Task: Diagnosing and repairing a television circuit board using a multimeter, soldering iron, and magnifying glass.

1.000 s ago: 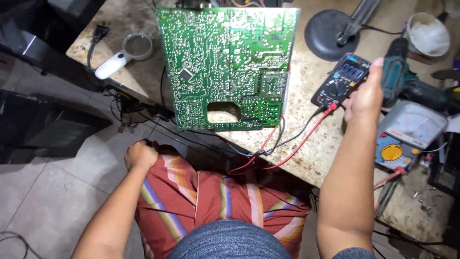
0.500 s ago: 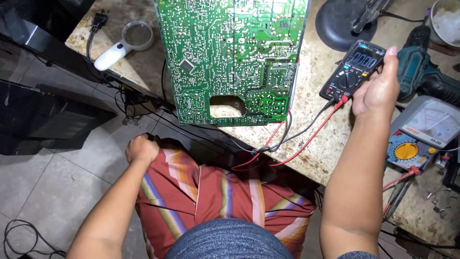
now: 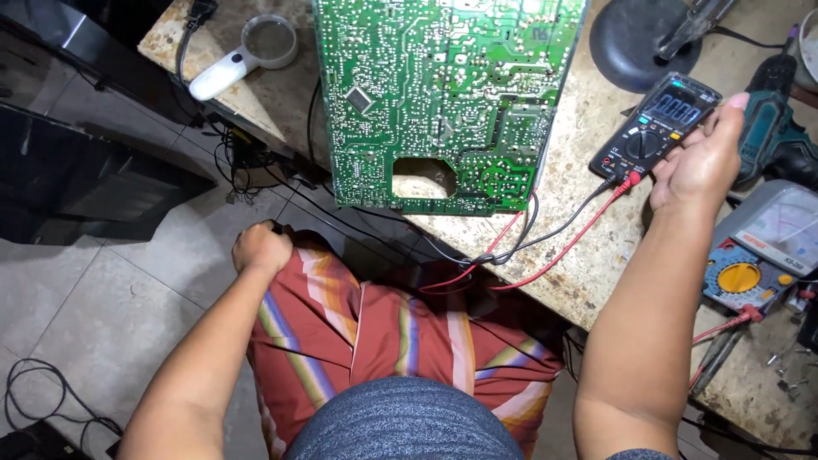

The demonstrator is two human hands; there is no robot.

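A large green circuit board (image 3: 443, 94) lies solder side up on the stone bench (image 3: 588, 247), its near edge overhanging. My right hand (image 3: 699, 162) grips a black digital multimeter (image 3: 652, 128) at the bench's right, thumb along its far side. Red and black test leads (image 3: 545, 247) run from the meter down toward my lap. My left hand (image 3: 260, 247) is closed in a fist at my left knee, on striped red shorts (image 3: 392, 332), with a thin black cable passing at it; whether it holds the cable I cannot tell.
A white-handled magnifying glass (image 3: 243, 55) lies at the bench's left corner. A round black lamp base (image 3: 639, 38), a teal drill (image 3: 771, 119) and a blue analogue meter (image 3: 763, 251) crowd the right. Black cables (image 3: 256, 162) hang off the bench; dark panels (image 3: 77, 170) lean left.
The view has tilted down and shifted, so the bench sits higher in frame. My right hand stays on the multimeter and my left fist stays at my knee.
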